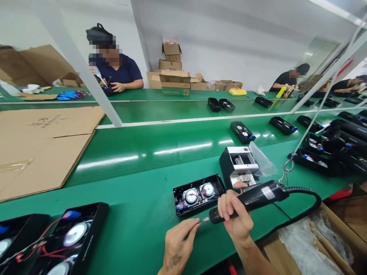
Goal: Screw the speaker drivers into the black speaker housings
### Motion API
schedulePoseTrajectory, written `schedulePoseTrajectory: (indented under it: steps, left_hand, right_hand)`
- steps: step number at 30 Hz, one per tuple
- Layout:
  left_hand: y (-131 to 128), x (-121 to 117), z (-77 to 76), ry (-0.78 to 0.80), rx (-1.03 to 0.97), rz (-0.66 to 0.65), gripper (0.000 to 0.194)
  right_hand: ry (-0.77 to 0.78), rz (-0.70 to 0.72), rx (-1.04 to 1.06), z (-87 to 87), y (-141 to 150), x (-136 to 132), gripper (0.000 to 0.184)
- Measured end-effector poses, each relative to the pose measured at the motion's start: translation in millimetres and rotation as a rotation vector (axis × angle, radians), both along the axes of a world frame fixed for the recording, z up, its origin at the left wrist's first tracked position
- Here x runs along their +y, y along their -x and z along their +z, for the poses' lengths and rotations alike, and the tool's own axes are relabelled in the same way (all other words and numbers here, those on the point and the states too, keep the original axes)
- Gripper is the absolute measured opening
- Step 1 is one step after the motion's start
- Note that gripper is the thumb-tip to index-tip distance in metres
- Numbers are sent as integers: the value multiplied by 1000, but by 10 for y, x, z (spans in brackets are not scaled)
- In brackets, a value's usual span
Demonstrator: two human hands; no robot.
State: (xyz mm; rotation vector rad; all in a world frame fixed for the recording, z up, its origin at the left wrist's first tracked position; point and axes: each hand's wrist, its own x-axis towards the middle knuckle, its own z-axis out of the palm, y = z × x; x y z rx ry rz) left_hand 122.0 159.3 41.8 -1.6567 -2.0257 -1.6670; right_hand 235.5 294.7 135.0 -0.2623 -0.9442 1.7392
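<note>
Wired speaker box [91, 233] well left of your hands. Left hand [180, 240]: thumb and forefinger pinched at bit [205, 219] tip; can't tell what, if anything, sits between. Open box with two speakers [189, 211] just beyond both hands. Right hand [236, 215] wrapped round power screwdriver [258, 198]. Line bit up with pinch, motor off while fingertips sit there. Cable [314, 200] loops off right; leave slack.
</note>
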Motion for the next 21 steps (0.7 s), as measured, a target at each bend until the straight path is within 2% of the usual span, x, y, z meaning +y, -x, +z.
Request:
schedulePoseTrajectory:
  steps: [4, 8, 10, 15, 21]
  left_hand:
    - [6, 25, -9, 34, 161, 36, 17]
    - [147, 45, 0, 171, 314, 166, 57]
    - [248, 63, -19, 227, 359, 162, 60]
    - [408, 190, -89, 365, 404, -2, 68]
    - [440, 298, -114, 333, 392, -14, 64]
  right_hand:
    - [-25, -23, -95, -12, 6, 29, 31]
    - [-60, -26, -126, 7, 11, 91, 52]
    - [-90, -51, -121, 24, 34, 116, 48]
    - [-201, -22, -138, -22, 206, 109, 22]
    - [-308, 79, -184, -227, 418, 34, 22]
